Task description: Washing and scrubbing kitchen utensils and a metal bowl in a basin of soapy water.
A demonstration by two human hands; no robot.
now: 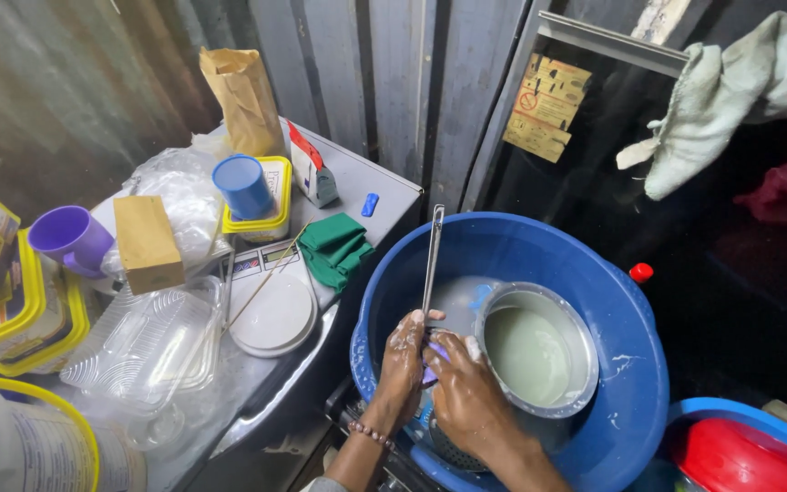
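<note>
A big blue basin (630, 364) sits low in the middle of the head view. Inside it stands a round metal pot (585, 342) filled with cloudy greenish water. My left hand (401, 360), soapy, grips the lower end of a long metal utensil handle (432, 255) that sticks up past the basin's rim. My right hand (466, 396) presses a purple scrubbing pad (432, 363) against the utensil, right beside the pot. The utensil's working end is hidden under my hands. A metal strainer (453, 448) lies in the basin below my wrists.
A grey counter (357, 178) at left holds a blue cup (242, 185), purple mug (70, 239), brown paper bags (243, 96), green cloth (334, 246), white lids (275, 314) and clear plastic trays (148, 342). A rag (712, 109) hangs on the dark wall. A red bowl (740, 456) sits at bottom right.
</note>
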